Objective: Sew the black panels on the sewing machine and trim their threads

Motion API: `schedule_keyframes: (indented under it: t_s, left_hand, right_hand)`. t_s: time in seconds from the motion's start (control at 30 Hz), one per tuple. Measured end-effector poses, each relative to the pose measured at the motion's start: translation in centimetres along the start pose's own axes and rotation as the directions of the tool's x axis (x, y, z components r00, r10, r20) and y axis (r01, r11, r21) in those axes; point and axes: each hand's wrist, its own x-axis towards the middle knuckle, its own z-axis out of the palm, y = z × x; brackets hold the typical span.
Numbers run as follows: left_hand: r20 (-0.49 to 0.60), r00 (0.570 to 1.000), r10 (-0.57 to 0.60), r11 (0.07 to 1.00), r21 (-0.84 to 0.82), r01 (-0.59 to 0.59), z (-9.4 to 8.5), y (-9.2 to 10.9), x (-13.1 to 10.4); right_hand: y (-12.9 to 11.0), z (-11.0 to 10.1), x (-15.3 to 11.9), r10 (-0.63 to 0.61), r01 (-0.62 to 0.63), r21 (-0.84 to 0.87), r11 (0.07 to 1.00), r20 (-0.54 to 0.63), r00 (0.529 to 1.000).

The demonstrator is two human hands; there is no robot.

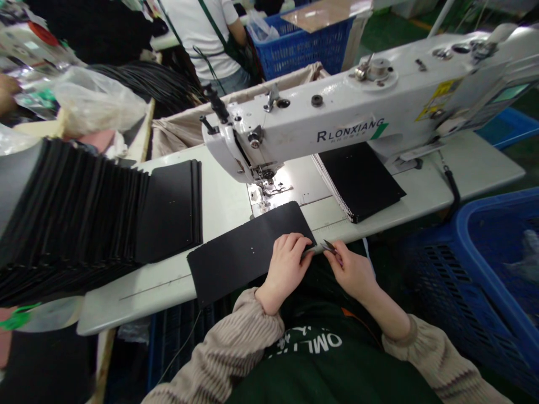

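Left hand pinches a smooth, round-cornered black panel; right hand pinches pointed snips

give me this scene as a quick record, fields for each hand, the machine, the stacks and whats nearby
left hand: gripping a black panel near its right end
right hand: holding a small pointed tool, tip toward the panel
machine: white sewing machine, panel in front of its needle area
stacks: row of black panels at left; black stack beneath the machine's arm
nearby: blue basket at right; person in white shirt beyond the table
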Motion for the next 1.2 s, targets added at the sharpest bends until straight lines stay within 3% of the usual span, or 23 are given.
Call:
schedule_keyframes:
  t_s: [0.13, 0.3, 0.8, 1.0, 1.2]
  left_hand:
    - [0.012, 1.0, -0.017, 1.0, 0.014, 0.017, 0.4, 0.3, 0.5]
    - [0.054, 0.998, -0.017, 0.994, -0.111, 0.023, 0.1, -0.2, 0.8]
    - [0.052, 0.998, -0.024, 0.984, -0.176, 0.033, -0.2, -0.5, 0.9]
    - [0.053, 0.998, -0.023, 0.986, -0.162, 0.031, -0.2, -0.6, 0.9]
    - [0.07, 0.997, -0.02, 0.986, -0.163, 0.031, -0.4, -0.6, 0.9]
  right_hand:
    - [-0.1, -0.2, -0.1, -0.04, 0.041, -0.081, 0.996, 0.011, 0.999]
    - [-0.4, -0.3, 0.2, -0.101, 0.105, -0.147, 0.984, 0.03, 0.994]
    - [-0.3, 0.5, 0.4, -0.114, 0.117, -0.179, 0.977, 0.031, 0.993]
    - [-0.5, 0.9, 0.4, -0.071, 0.075, -0.155, 0.985, 0.031, 0.997]
    - [-0.9, 0.7, 0.5, 0.011, -0.011, -0.002, 1.0, 0.002, 1.0]
